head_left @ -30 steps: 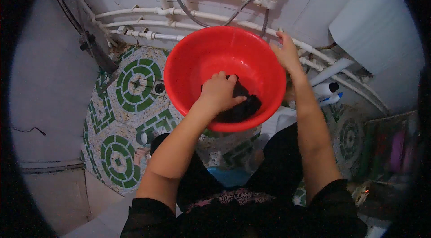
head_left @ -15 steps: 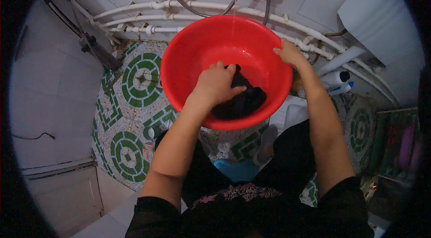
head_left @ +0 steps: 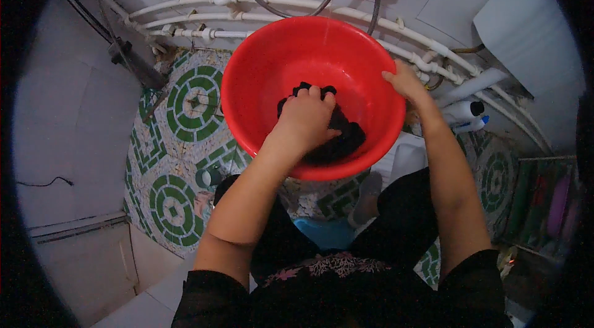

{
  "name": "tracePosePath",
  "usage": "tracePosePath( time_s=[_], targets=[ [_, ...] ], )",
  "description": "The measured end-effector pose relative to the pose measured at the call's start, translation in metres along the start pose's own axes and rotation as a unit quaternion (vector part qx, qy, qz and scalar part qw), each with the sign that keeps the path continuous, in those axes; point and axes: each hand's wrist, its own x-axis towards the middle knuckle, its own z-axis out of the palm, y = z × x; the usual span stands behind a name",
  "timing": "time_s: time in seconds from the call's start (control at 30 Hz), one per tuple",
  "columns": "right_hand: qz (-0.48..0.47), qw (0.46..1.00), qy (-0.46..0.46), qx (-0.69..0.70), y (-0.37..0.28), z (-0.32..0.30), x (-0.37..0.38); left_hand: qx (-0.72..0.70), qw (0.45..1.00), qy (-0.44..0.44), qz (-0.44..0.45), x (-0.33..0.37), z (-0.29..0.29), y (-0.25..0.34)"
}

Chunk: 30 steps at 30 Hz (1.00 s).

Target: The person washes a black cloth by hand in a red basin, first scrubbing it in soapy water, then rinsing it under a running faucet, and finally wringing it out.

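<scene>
Round red plastic basin [head_left: 281, 65] held up over the green-and-white patterned mosaic floor [head_left: 179, 117], close to a run of white wall pipes [head_left: 260, 1]. A crumpled piece of black cloth [head_left: 346, 139] lies in the bottom of the basin, toward the near wall.

Progress, as judged: cloth is in the basin and being worked by hand; no suds or standing water can be made out, so how far the washing has got cannot be told. Cloth not yet lifted out; basin not set down.

Left hand [head_left: 307, 119]: reaches down into the basin, palm down, fingers curled over the top of the cloth, pressing or gripping it. Forearm enters from the lower edge, angled up and right.

Right hand [head_left: 405, 82]: closed over the far right rim, thumb inside, steadying the basin. Forearm nearly straight, elbow low.
</scene>
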Motion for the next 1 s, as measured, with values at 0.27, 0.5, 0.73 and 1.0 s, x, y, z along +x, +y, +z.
tracePosePath(
  time_s=[0.27,0.5,0.73,1.0],
  targets=[
    [0.042,0.987,-0.018,-0.153,-0.027,-0.01,-0.008,-0.013,1.0,-0.012,-0.021,-0.001,0.0,-0.004],
    [0.04,0.984,-0.017,-0.172,-0.03,-0.011,-0.008,-0.01,1.0,-0.009,-0.022,-0.001,0.004,-0.004],
    [0.033,0.987,-0.015,-0.154,-0.032,-0.012,-0.009,0.005,1.0,-0.003,-0.017,0.0,0.005,-0.004],
    [0.027,0.99,-0.002,-0.139,-0.028,-0.008,-0.007,0.009,1.0,0.009,-0.011,0.001,0.008,-0.004]
  ],
)
